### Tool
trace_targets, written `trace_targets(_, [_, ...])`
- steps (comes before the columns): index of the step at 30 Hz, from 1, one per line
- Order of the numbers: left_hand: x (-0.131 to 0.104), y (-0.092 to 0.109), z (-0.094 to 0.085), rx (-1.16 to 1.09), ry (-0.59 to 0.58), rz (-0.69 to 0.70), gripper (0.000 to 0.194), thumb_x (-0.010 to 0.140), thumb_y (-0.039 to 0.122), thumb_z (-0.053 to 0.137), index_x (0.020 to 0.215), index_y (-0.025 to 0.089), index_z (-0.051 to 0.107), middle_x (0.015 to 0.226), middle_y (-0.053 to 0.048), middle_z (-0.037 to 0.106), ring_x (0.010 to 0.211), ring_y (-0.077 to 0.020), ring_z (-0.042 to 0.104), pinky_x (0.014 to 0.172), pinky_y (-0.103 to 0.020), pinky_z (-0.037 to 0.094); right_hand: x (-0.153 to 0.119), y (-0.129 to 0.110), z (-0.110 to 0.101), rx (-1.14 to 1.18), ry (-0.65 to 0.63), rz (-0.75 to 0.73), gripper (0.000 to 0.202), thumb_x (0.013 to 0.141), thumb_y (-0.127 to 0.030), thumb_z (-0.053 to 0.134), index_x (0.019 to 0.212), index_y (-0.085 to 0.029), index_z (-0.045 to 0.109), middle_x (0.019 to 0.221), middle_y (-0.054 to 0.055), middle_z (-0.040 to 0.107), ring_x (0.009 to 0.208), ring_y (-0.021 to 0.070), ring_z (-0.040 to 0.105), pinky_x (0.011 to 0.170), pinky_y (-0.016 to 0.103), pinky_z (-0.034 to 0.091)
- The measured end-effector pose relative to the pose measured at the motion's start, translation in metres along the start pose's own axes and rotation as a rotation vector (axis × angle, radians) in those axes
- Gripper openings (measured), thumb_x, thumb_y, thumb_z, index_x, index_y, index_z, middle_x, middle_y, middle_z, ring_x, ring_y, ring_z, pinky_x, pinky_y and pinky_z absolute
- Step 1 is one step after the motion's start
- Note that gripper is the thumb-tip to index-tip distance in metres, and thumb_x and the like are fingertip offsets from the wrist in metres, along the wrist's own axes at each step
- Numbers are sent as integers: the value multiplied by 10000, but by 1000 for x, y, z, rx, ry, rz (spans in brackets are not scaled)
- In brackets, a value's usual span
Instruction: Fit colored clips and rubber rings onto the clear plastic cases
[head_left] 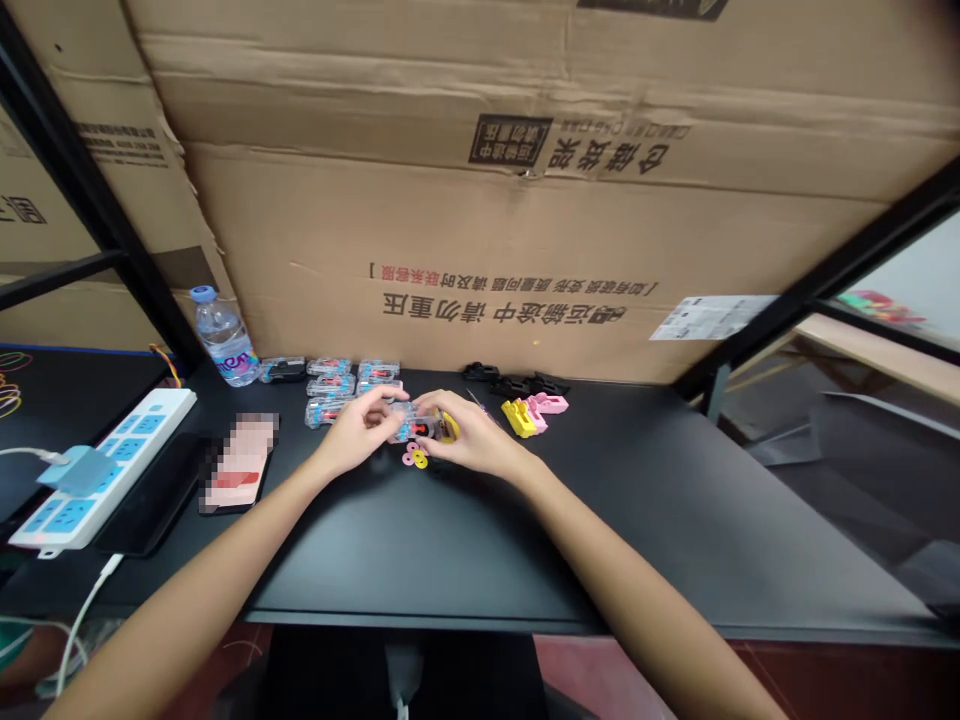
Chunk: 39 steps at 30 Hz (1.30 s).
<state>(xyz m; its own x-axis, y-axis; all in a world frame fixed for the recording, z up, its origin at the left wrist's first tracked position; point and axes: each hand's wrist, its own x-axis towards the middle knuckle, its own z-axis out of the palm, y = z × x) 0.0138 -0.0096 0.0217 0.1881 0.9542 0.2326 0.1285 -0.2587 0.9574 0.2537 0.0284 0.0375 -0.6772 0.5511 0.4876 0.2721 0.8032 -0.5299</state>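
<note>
Between my two hands is a small clear plastic casing [409,424] with blue and red parts inside. My left hand [360,432] pinches its left end with thumb and fingers. My right hand [474,437] closes around the right end, and a yellow piece [450,428] shows by its fingers, partly hidden. Just below the casing lie several small pink and yellow rings [418,459] on the black table. Behind and left of my left hand stand several similar clear casings [330,385] in rows. To the right of my right hand are yellow [519,418] and pink [551,404] plastic parts.
Black plastic parts [514,384] lie along the cardboard wall [480,220] at the back. At left are a water bottle [225,335], a phone [240,465], a dark flat device [154,500] and a white power strip [112,470] with cables. The table's front edge [450,622] runs below my forearms.
</note>
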Motion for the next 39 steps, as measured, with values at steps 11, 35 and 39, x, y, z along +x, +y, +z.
trace_targets(11, [7, -2, -3, -96, 199, -80, 326, 896, 428, 753, 1125, 203, 698, 640, 25, 682, 585, -153, 659, 617, -263, 549, -19, 47, -21, -350, -42, 396, 231, 963, -445, 753, 965, -226, 679, 1040, 56, 696, 888, 223, 687, 786, 336, 508])
trace_targets(35, [2, -1, 5, -84, 132, -69, 292, 907, 408, 732, 1118, 210, 696, 711, 32, 636, 653, -145, 659, 673, -274, 560, -6, 65, 3, -478, 136, 272, 240, 1040, -274, 589, 1217, -219, 743, 1249, 143, 751, 1171, 336, 688, 1040, 519, 558])
trace_targets(39, [3, -3, 5, -120, 139, -99, 335, 854, 377, 793, 1093, 222, 617, 796, 20, 670, 702, -152, 695, 648, -260, 566, -9, 55, -17, -483, 109, 301, 202, 1018, -273, 586, 1114, -226, 758, 1192, 133, 764, 1132, 319, 700, 1020, 472, 549])
